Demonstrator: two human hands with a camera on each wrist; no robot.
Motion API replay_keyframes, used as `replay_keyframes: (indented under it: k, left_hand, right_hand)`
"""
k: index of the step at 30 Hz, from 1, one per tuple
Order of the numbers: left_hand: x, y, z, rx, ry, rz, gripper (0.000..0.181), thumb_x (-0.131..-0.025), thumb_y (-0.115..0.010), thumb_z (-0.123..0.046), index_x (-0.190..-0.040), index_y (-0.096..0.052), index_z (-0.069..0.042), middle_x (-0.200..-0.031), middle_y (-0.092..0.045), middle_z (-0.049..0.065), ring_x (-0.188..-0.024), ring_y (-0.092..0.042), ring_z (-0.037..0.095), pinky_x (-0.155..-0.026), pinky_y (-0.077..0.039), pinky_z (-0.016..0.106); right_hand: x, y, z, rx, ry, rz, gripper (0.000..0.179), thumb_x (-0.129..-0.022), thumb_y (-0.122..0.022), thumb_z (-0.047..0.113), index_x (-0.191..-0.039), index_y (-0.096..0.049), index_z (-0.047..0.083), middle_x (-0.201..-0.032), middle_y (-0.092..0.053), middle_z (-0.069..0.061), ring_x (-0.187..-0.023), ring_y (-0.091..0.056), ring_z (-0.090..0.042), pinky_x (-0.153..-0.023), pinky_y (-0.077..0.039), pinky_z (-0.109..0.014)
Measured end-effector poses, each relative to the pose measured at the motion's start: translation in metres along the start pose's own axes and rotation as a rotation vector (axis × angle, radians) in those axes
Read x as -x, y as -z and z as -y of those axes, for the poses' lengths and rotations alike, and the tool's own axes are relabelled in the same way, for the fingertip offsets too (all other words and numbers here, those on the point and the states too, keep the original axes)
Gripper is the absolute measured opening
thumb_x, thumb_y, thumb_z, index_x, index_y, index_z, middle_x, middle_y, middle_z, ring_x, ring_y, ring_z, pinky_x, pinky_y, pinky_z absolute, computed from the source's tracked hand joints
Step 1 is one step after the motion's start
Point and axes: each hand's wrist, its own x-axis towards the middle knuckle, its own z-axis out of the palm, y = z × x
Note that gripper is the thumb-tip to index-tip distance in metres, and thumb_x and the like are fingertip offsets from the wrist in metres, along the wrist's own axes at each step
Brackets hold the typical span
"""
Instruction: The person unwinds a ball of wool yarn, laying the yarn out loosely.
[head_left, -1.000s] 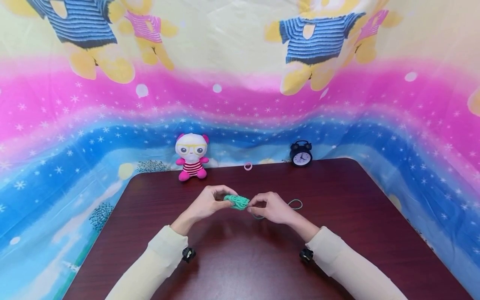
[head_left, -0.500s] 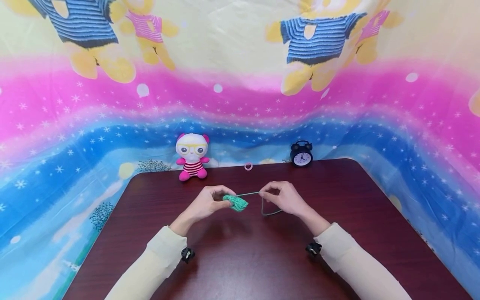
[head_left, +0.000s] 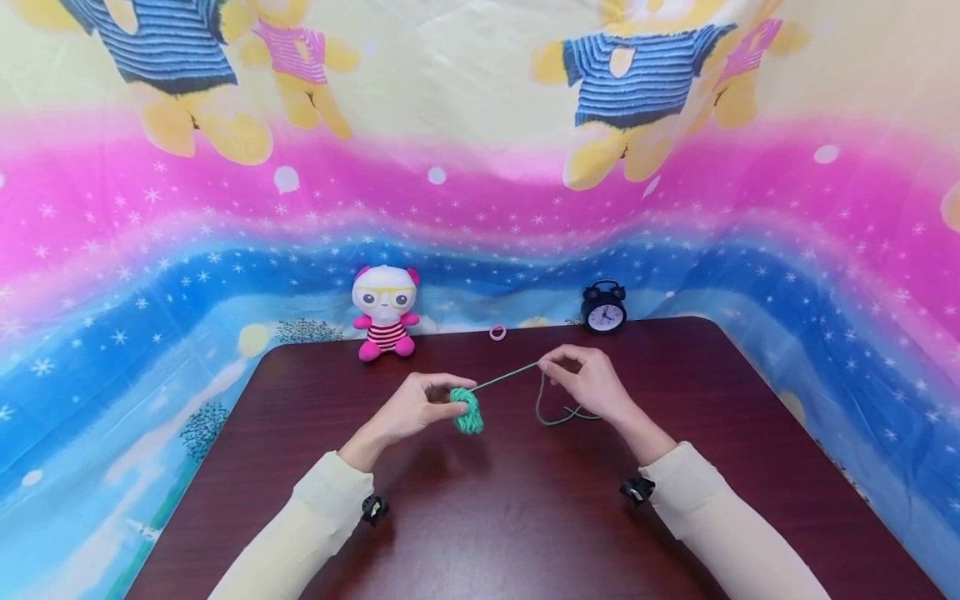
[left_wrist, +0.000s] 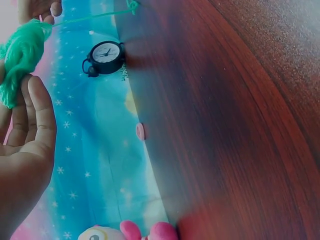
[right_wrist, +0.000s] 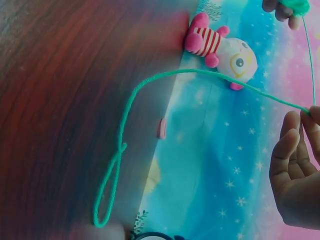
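You've got the table (head_left: 480, 533) spreading out wide on both sides of you, with its left and right edges sloping well away from your hands. The back edge is the near one: it runs just past your fingers, and the printed cloth (head_left: 480, 221) rises right behind it. Along that edge you've got a stuffed panda (head_left: 386, 312) over on the left, a little pink ring (head_left: 497, 332) around the middle and a black alarm clock (head_left: 603, 308) to the right. The clock's the one to watch, since your right hand (head_left: 596, 383) sits close in front of it. The green yarn bundle (head_left: 468, 411) is up off the wood between your hands, pinched between thumb and fingers of your left hand (head_left: 412, 406). Your right thumb and fingertips are nipping the strand (head_left: 507, 375), which runs straight and slanting up from the bundle. Past that pinch, the loose tail droops and crosses itself; can't tell if it's touching the wood.
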Motion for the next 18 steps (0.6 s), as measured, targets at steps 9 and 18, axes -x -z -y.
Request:
replay_keyframes:
  k: [9,18]
  left_hand:
    - [-0.0007,-0.0001,0.0012,-0.039,-0.005,-0.019,0.024,-0.088,-0.078,-0.021,-0.11,-0.072,-0.013,-0.098,-0.069,0.006,-0.083,-0.067,0.018,-0.079,-0.058,0.047]
    - [-0.0001,-0.0002,0.0015,0.022,-0.006,-0.043,0.018,-0.087,-0.078,-0.021,-0.097,-0.066,-0.012,-0.102,-0.071,0.005,-0.088,-0.068,0.022,-0.079,-0.06,0.04]
  right_hand:
    - [-0.0021,0.0036,-0.0027,-0.011,0.0,-0.036,0.015,-0.094,-0.069,0.037,-0.098,-0.075,0.024,-0.078,-0.073,-0.007,-0.071,-0.067,-0.018,-0.061,-0.051,-0.03]
    - [-0.0031,0.0084,-0.0038,-0.033,-0.035,-0.051,0.017,-0.095,-0.068,0.037,-0.1,-0.075,0.022,-0.085,-0.074,-0.014,-0.072,-0.067,-0.016,-0.063,-0.055,-0.031]
